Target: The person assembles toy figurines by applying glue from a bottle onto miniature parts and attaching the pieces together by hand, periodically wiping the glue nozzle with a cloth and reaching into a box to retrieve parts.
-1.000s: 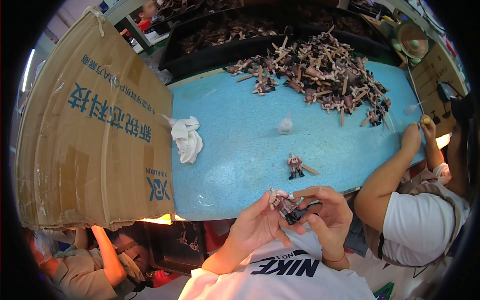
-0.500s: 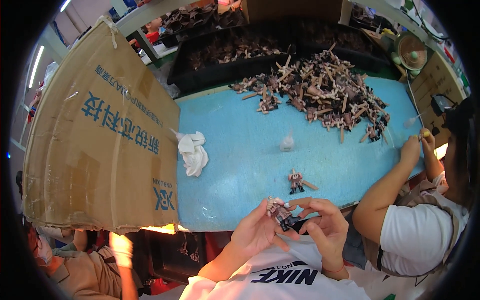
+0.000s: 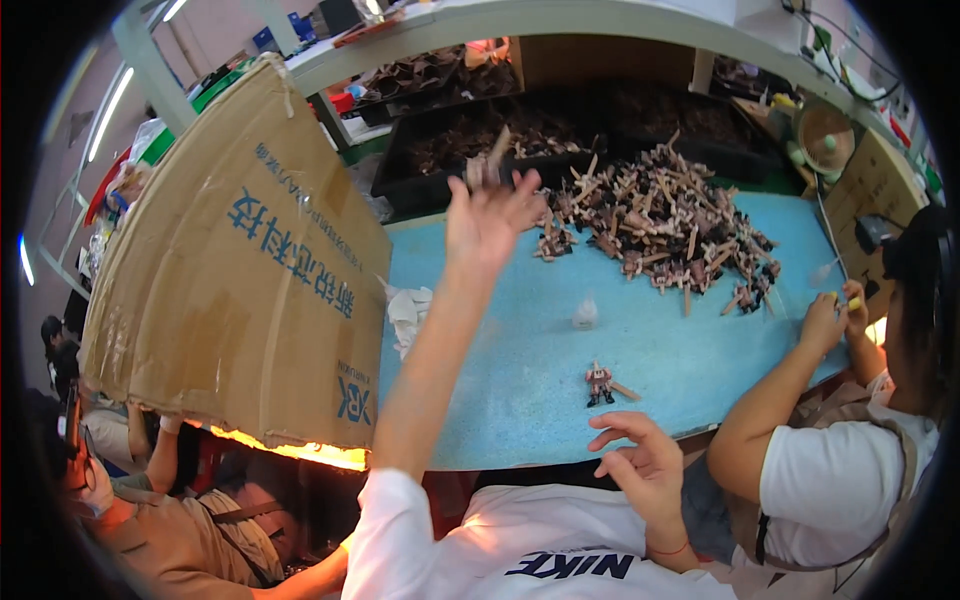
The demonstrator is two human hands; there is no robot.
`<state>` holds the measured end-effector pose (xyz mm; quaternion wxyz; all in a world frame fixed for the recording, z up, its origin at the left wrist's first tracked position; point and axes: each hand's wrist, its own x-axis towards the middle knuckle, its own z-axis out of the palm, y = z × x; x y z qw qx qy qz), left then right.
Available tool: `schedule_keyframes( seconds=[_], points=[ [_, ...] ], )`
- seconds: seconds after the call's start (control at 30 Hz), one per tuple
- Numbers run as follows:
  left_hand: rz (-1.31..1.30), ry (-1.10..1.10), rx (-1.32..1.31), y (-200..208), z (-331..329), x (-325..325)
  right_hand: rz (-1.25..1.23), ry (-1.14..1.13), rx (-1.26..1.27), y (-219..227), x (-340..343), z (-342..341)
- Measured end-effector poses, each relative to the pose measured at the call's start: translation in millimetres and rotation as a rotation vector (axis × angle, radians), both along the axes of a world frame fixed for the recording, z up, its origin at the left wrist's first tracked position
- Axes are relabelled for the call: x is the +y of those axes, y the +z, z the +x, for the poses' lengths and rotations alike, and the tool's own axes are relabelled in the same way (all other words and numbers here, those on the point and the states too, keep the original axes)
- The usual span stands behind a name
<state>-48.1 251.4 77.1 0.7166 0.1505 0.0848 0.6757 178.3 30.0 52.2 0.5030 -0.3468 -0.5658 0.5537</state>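
Stretched far forward, my left hand (image 3: 490, 215) has its fingers spread. Just beyond its fingertips a toy figure (image 3: 485, 168) with a brown flat piece shows blurred, apparently loose in front of the black tray (image 3: 395, 180). My right hand (image 3: 645, 465) hovers by the near table edge, fingers curved and apart, with nothing in it. Closest to it on the blue tabletop (image 3: 520, 380) lies another small toy figure (image 3: 600, 383), pinkish-brown with black legs and a brown piece beside it. A large heap of similar figures (image 3: 670, 225) lies to the right of my left hand.
A tall cardboard box (image 3: 240, 280) walls off the left side. White crumpled tissue (image 3: 408, 315) and a small clear bottle (image 3: 584, 316) sit on the table. A co-worker's arm (image 3: 760, 400) is at the right, near a fan (image 3: 825, 138). Another person sits at lower left.
My left hand has swung from near my chest out to the black tray and opened, letting go of the toy figure. My right hand no longer touches that figure and stays near the table edge.
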Motion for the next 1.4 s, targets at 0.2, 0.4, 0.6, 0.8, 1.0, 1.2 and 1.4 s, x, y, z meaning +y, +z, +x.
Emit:
schedule_keyframes(
  seconds=[0.2,0.4,0.6,0.8,1.0,1.2,1.4],
  points=[
    [-0.159,0.009,0.411,-47.1,28.7,-14.1,-0.027,-0.103,0.029,-6.1,2.5,2.6],
    [-0.293,-0.059,0.571,-64.2,23.1,-101.5,0.086,-0.079,-0.094,-4.4,2.2,3.8],
    [-0.214,0.138,0.738,-56.7,-0.9,-152.9,0.141,-0.173,-0.169,-7.2,6.1,1.5],
    [-0.189,0.280,1.028,-65.0,-8.7,-180.4,0.207,-0.354,-0.259,-13.0,13.7,8.3],
    [0.060,0.306,1.411,-72.8,12.3,-194.5,0.297,-0.328,-0.536,-22.5,18.1,1.0],
    [0.188,0.267,1.634,-76.0,30.0,-198.8,0.281,-0.288,-0.684,-28.5,27.4,-0.8],
    [0.278,0.406,1.821,-77.1,27.8,-202.2,0.271,-0.251,-0.697,-34.7,25.9,-3.2]
  ],
)
